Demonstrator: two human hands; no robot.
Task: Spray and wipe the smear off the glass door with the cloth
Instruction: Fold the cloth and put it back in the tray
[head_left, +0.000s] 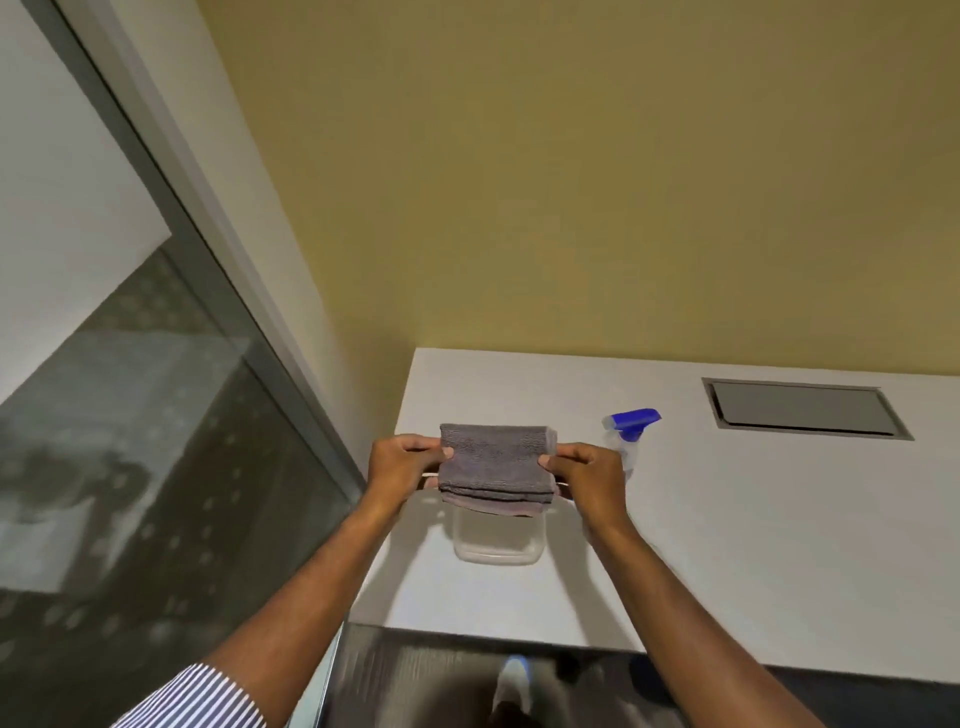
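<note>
Both hands hold a folded gray cloth up above the white tabletop. The left hand pinches its left edge, and the right hand pinches its right edge. A clear tub sits under the cloth. The spray bottle stands just behind the right hand. The glass door is on the left.
</note>
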